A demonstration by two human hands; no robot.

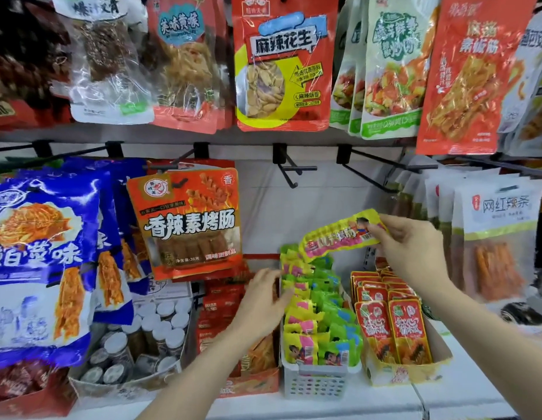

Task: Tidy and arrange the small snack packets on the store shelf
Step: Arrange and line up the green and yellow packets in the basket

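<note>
Right hand [415,247] pinches one yellow packet [339,234] above the white basket [312,383]. Left hand [263,301], motion-blurred, rests against the basket's packets [315,328]; its grip cannot be determined.

There's open room above the white basket [315,386]: bare back panel, with two empty black hooks [289,169] jutting out overhead. The orange sausage bag [188,222] hangs low on the left, the white strip bags [500,237] crowd the right. Red packets in the yellow box [394,331] stand just beside the basket, the carton of jars [148,334] farther left
</note>
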